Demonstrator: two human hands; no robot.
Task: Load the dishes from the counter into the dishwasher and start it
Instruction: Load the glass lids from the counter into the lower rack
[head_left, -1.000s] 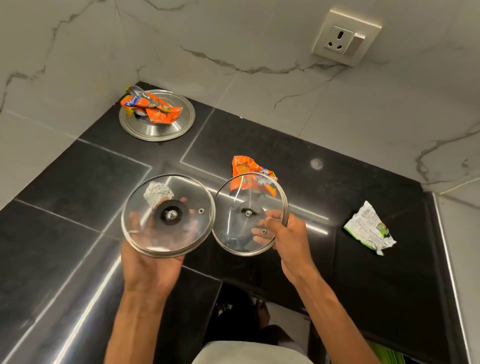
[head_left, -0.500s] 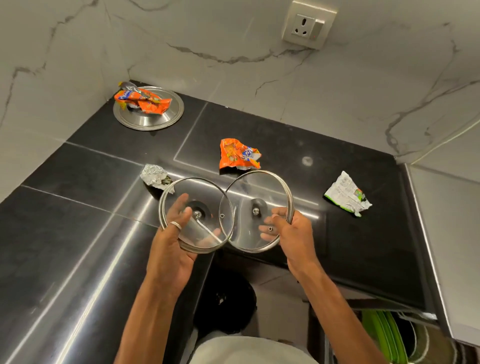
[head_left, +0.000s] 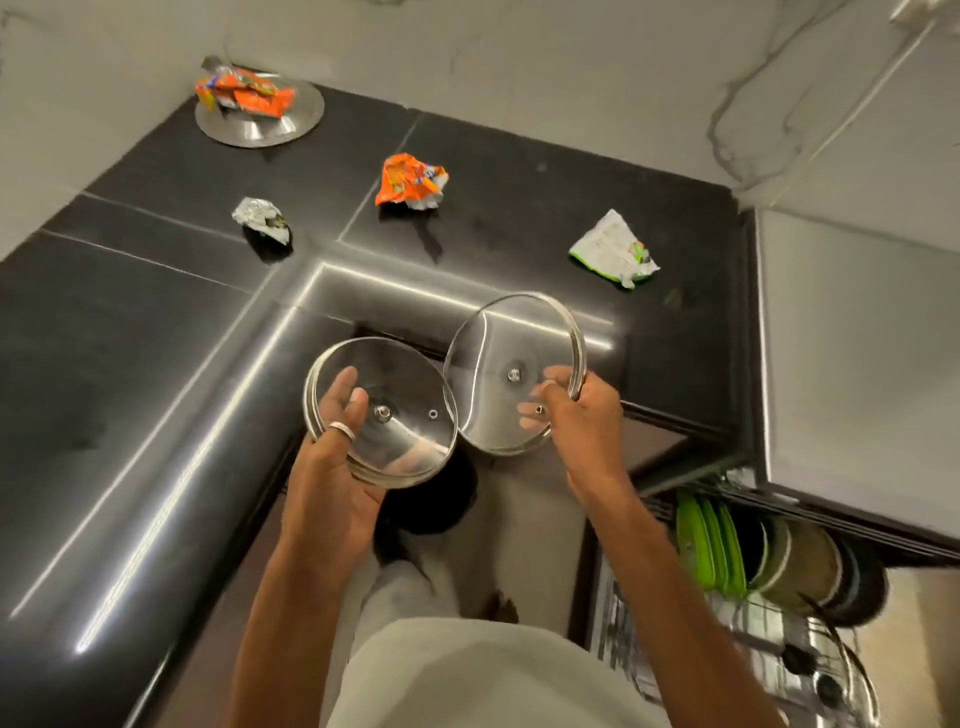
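Note:
My left hand grips a round glass lid with a steel rim, held off the front edge of the black counter. My right hand grips a second glass lid, tilted, beside the first; their rims nearly touch. A steel lid lies at the counter's back left corner with an orange wrapper on it. At the lower right the dishwasher rack stands pulled out, holding green plates and a dark pot.
Crumpled wrappers lie on the counter: an orange one, a silver foil one and a white-green one. A grey appliance top borders the counter on the right. Marble wall stands behind.
Both hands have drawn the two lids back from over the counter toward its front edge, and my view has swung right and down, bringing the dishwasher rack into sight.

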